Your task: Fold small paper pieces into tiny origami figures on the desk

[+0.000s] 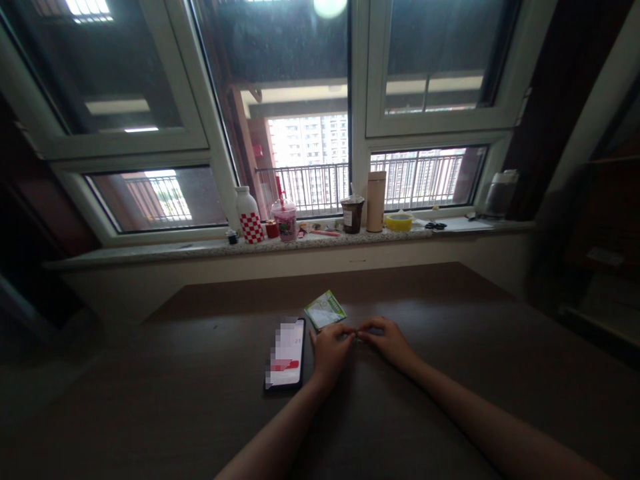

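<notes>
My left hand [331, 352] and my right hand [389, 339] meet fingertip to fingertip low over the brown table [425, 307]. Both are closed in a pinch around something tiny and dark between them, too small to name. Just beyond my left hand lies a flat green-and-white packet [326, 310], its near edge close to my fingers. To the left of that hand a smartphone [287, 353] rests face up with its screen lit, partly blurred by blocks.
Along the windowsill [200, 250] stand a red-checked white bottle [250, 217], a pink drink cup [285, 220], a dark drink cup [353, 215], a tan tumbler [376, 202], a roll of yellow tape [399, 222] and black scissors [436, 226].
</notes>
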`<action>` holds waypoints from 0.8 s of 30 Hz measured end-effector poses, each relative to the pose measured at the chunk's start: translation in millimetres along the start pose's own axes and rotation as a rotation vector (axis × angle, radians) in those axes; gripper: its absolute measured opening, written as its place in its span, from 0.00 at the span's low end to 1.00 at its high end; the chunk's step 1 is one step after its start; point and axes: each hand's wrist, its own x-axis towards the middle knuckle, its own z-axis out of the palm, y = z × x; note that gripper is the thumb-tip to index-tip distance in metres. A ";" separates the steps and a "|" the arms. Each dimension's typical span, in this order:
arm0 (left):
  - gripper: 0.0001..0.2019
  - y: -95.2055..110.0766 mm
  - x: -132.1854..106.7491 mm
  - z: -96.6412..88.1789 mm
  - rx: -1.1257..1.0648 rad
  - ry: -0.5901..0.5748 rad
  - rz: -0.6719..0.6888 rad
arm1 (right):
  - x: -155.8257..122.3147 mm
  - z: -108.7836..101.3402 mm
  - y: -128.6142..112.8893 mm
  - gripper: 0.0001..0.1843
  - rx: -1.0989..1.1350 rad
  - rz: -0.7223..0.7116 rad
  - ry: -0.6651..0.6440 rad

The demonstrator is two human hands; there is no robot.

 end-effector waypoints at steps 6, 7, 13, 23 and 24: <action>0.08 -3.5 1.3 2.4 0.011 -0.008 0.015 | -0.1 1.3 0.0 0.10 -0.004 -0.021 0.007; 0.08 -4.0 1.5 2.7 0.009 -0.011 0.017 | -0.1 1.4 0.2 0.10 -0.006 -0.018 0.005; 0.08 -4.7 1.5 2.6 0.021 -0.026 0.006 | 0.8 0.9 0.2 0.12 -0.029 -0.005 -0.011; 0.07 -3.8 2.1 3.6 0.046 -0.019 -0.012 | -0.2 3.6 6.3 0.08 -0.049 -0.040 -0.003; 0.07 -3.9 2.2 3.9 0.047 -0.017 -0.011 | 0.0 4.0 7.3 0.08 -0.050 -0.044 0.000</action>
